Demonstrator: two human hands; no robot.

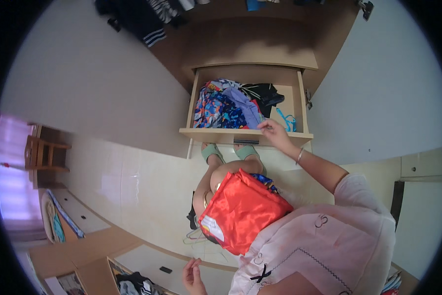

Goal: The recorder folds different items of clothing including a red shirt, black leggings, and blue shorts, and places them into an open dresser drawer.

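Note:
My right hand [276,134] hangs over the front edge of an open wooden drawer [213,135], nearest to a lavender cloth [243,103]; nothing shows in its fingers. In the drawer lie blue and orange patterned clothes [215,108], a black garment [261,94] with light cords and a bright blue strap [289,120]. Across my lap rests a folded red satin cloth [248,210] with a white patch, and a dark blue patterned piece [265,181] pokes out beside it. My left hand [193,276] is at the bottom of the view, holding nothing visible, its fingers slightly bent.
White wardrobe doors [106,73] [387,84] stand open on both sides of the drawer. Dark clothes [136,22] hang at upper left. Hangers [197,236] lie on the tiled floor behind my legs. A wooden chair [46,153] stands at far left, and an open drawer of clothes [132,282] shows at the bottom.

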